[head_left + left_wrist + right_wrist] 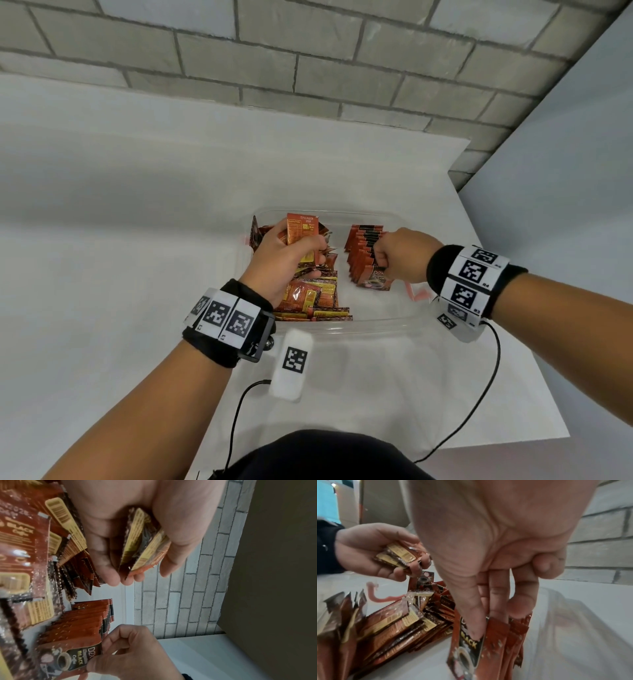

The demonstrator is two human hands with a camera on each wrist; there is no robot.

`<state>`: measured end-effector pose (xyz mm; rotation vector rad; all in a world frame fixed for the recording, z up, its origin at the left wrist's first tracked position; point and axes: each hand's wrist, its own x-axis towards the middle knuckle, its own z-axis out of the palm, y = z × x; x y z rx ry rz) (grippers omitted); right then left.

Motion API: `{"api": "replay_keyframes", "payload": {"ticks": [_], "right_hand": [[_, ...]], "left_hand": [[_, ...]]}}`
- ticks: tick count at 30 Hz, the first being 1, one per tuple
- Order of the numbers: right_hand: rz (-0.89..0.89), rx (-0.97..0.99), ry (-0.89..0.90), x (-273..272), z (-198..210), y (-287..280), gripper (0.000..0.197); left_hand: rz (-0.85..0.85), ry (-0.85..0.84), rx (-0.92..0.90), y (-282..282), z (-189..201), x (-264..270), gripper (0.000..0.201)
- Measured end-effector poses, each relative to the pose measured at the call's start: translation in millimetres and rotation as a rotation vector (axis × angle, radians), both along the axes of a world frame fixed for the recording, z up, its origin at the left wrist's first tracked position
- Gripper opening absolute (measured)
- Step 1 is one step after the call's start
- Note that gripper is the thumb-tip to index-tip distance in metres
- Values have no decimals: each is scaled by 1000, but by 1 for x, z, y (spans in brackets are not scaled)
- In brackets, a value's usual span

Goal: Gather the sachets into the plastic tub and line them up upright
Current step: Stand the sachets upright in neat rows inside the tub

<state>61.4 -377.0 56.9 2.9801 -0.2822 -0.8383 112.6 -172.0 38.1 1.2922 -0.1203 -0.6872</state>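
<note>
Left hand (279, 260) is curled round a small bundle of sachets (303, 229), thumb on one face and fingers on the other, held up over the left side of the plastic tub (342, 325). From the left wrist view the bundle (142, 540) sits edge-on between thumb and fingertips. Right hand (400, 255) is over on the tub's right side, thumb and fingers pinching the top of the nearest sachet (469, 646) in the upright row (364, 255); that one shows a coffee cup and the word BLACK on its front. The row stands on edge, packed face to face, running away from the person. Below the left hand, a loose heap of sachets (315, 298) lies flat and overlapping on the tub floor, well apart from the neat row, with bare tub floor between them. The tub sits on a white table (120, 205), beside a grey brick wall (308, 68).
</note>
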Motion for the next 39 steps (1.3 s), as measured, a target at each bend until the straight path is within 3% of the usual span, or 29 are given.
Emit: {"api": "replay_keyframes", "payload": {"ticks": [3, 11, 26, 30, 36, 39], "right_hand": [[56, -110, 29, 3, -2, 1, 6], [181, -246, 68, 4, -2, 11, 7], [201, -244, 28, 0, 4, 11, 12], [86, -119, -43, 0, 14, 4, 18], [-232, 272, -485, 0, 54, -24, 13], [-307, 493, -577, -8, 60, -21, 12]], "left_hand": [[3, 5, -11, 1, 0, 1, 21], [-3, 10, -13, 2, 3, 1, 10], [2, 37, -37, 3, 3, 0, 9], [4, 120, -82, 4, 3, 1, 8], [-24, 217, -120, 3, 4, 0, 20], [-60, 206, -107, -1, 5, -2, 24]]}}
